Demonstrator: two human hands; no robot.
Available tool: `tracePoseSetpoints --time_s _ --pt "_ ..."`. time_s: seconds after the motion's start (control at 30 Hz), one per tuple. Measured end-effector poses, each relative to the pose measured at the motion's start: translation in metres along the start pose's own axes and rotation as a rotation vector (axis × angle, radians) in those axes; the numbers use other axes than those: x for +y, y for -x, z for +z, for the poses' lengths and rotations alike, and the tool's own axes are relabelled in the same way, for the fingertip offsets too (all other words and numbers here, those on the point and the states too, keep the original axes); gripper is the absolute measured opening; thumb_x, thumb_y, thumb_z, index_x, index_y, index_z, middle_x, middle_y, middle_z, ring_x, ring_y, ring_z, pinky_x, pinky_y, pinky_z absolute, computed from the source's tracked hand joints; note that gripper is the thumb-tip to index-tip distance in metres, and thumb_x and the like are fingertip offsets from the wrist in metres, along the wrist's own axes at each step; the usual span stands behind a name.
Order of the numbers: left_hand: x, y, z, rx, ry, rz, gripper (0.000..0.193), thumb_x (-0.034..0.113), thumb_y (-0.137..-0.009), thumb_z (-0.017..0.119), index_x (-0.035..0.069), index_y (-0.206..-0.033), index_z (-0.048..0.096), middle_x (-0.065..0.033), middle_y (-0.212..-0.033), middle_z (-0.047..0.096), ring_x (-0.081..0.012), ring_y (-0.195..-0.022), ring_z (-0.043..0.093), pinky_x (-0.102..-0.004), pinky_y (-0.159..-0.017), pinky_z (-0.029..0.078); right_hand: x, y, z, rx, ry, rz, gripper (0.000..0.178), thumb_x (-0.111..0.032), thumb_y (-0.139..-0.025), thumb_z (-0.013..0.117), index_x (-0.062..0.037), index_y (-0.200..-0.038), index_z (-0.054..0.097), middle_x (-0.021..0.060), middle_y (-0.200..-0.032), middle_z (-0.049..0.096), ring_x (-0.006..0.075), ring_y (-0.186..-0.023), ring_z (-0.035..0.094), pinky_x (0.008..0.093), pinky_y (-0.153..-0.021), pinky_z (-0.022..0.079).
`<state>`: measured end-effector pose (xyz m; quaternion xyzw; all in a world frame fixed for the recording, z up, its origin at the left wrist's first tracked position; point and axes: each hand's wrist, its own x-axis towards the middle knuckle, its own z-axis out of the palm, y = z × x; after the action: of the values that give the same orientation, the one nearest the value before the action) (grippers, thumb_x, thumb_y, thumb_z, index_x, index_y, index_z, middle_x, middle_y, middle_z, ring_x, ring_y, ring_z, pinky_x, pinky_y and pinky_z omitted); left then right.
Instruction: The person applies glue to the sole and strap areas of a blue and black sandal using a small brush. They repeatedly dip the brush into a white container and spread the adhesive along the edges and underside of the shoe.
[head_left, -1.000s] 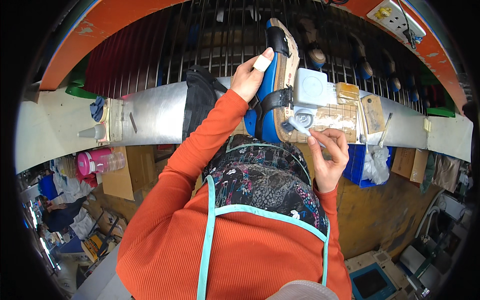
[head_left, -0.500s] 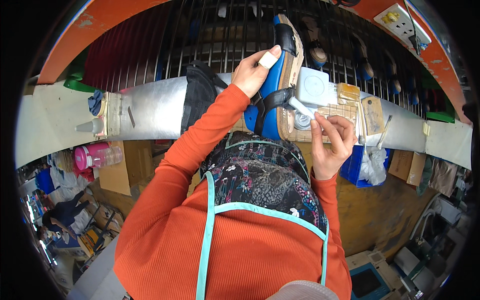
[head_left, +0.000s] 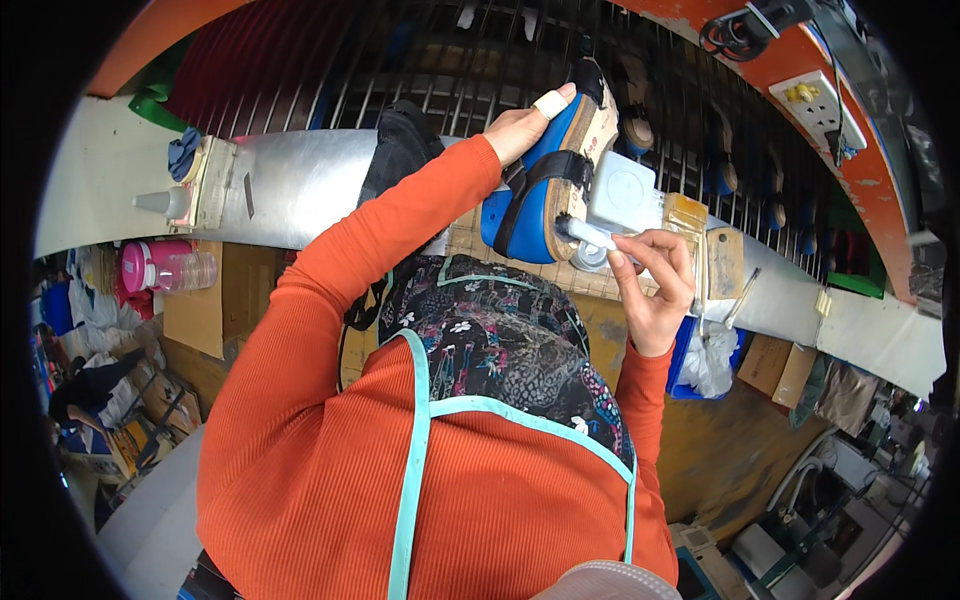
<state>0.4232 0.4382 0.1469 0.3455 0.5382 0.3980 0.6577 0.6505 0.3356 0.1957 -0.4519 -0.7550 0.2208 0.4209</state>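
Note:
A blue shoe last (head_left: pixel 533 222) with black straps wrapped round it is tilted on its side, its pale sole facing right. My left hand (head_left: pixel 522 130) is closed round its upper part, with a cream wrap on the thumb. Between the thumb and fingers of my right hand (head_left: pixel 658 285) is a small brush (head_left: pixel 592 234) with a white handle. Its dark bristles touch the lower end of the sole, near the edge. Below the brush sits a small white container (head_left: pixel 588 258), partly hidden.
A white square-faced container (head_left: pixel 622 190) stands right of the last, beside a brownish block (head_left: pixel 685 213). Behind runs a rack of metal rods (head_left: pixel 330 110) with more blue lasts. A black mesh item (head_left: pixel 400 150) lies left. A blue bin (head_left: pixel 685 385) holds plastic bags.
The brush has moved from the strap at mid-sole down to the sole's lower end. The last has shifted slightly, and the whole view has turned a little.

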Motion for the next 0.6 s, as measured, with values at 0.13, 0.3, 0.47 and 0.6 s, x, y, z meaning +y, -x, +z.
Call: tracePoseSetpoints --time_s 0.13,0.3,0.47,0.6 --pt "0.001 -0.001 -0.002 -0.13 0.092 -0.09 0.08 0.073 -0.085 0.048 0.006 -0.128 0.058 -0.0117 -0.113 0.066 -0.0162 -0.094 0.066 -0.0301 -0.085 0.052 -0.002 -0.009 -0.002 -0.036 0.013 -0.056 0.019 -0.009 -0.073 0.079 -0.0101 -0.092 0.076 0.0017 -0.087 0.063 0.0103 -0.066 0.053 0.0281 -0.073 0.033" --pt "-0.001 0.003 -0.004 -0.353 0.323 -0.18 0.068 0.066 -0.091 0.047 0.011 -0.129 0.058 -0.0068 -0.116 0.067 -0.0139 -0.092 0.067 -0.0293 -0.081 0.054 -0.007 -0.027 -0.001 -0.065 0.007 -0.153 0.022 -0.009 -0.07 0.08 -0.0108 -0.092 0.077 0.0007 -0.085 0.063 0.0115 -0.07 0.052 0.0286 -0.072 0.033" --pt "-0.015 0.009 -0.008 -0.481 0.505 -0.316 0.061 0.058 -0.094 0.048 0.012 -0.134 0.054 -0.0091 -0.13 0.059 -0.0164 -0.107 0.061 -0.0336 -0.098 0.048 -0.014 -0.053 0.0 -0.151 -0.02 -0.263 0.023 -0.009 -0.07 0.08 -0.0108 -0.092 0.077 0.0009 -0.084 0.062 0.0119 -0.071 0.053 0.0288 -0.073 0.034" --pt "-0.032 0.034 -0.007 -0.532 -0.338 0.971 0.047 0.032 -0.097 0.056 0.009 -0.136 0.047 -0.0097 -0.136 0.053 -0.0181 -0.109 0.062 -0.0388 -0.09 0.053 -0.017 -0.072 0.007 -0.28 -0.229 -0.192 0.02 -0.009 -0.071 0.081 -0.0094 -0.09 0.076 0.0011 -0.083 0.062 0.0114 -0.073 0.057 0.0271 -0.073 0.037"
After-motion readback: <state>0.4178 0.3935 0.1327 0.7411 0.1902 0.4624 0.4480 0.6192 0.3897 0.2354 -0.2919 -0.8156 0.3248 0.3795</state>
